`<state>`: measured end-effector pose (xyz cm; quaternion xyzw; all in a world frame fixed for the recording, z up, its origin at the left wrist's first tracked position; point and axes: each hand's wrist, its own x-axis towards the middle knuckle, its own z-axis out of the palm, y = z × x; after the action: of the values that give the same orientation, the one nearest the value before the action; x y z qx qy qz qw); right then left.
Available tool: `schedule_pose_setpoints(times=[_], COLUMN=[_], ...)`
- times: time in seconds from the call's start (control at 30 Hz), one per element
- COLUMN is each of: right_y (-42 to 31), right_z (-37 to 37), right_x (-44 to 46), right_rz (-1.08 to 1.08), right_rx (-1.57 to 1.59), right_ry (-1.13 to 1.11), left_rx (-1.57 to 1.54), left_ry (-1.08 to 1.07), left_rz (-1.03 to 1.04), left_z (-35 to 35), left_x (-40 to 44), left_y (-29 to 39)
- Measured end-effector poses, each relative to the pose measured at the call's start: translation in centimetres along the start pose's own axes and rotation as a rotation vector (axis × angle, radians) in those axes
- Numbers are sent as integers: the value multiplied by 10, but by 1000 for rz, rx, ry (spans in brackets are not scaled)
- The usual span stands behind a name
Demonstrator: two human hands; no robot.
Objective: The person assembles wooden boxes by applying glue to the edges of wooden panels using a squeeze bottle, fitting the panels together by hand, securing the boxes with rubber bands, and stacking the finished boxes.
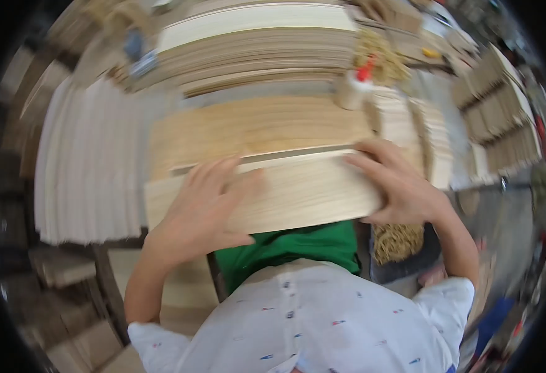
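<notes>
A pale wooden board [313, 189] lies crosswise in front of my body, slightly blurred. My left hand [201, 208] is on its left part, fingers over the face and thumb by the near edge. Around the board's right end my right hand [403, 183] is closed, with fingers on the far edge and the thumb side near the front corner. Beneath and behind the board is a wider tan wooden panel [254, 124], with a dark narrow gap along the board's far edge. The undersides of both hands are hidden.
Stacked thin boards [254, 59] stand at the back; a row of pale slats [89, 161] is at left. A white bottle with a red top [352, 92] stands behind my right hand. Wooden pieces [431, 140] line the right. A dark tray [410, 267] holds tan stringy loops.
</notes>
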<state>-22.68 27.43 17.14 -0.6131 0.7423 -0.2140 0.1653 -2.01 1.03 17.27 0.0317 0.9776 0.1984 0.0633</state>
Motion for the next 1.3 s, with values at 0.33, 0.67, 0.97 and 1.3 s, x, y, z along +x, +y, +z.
schedule_pose_setpoints(times=[0.33, 0.67, 0.97, 1.3], right_y=[63, 68, 66, 60], right_z=[-14, 7, 15, 16], right_x=[-49, -50, -49, -49], right_rz=[300, 458, 472, 551], right_rx=[117, 588, 632, 696], right_ry=[136, -10, 22, 18], left_rx=[-37, 3, 17, 81], left_ry=[95, 74, 57, 49], left_rz=[-134, -49, -68, -93], left_z=[15, 30, 34, 28], left_x=[17, 37, 36, 24], left_y=[-16, -3, -1, -5])
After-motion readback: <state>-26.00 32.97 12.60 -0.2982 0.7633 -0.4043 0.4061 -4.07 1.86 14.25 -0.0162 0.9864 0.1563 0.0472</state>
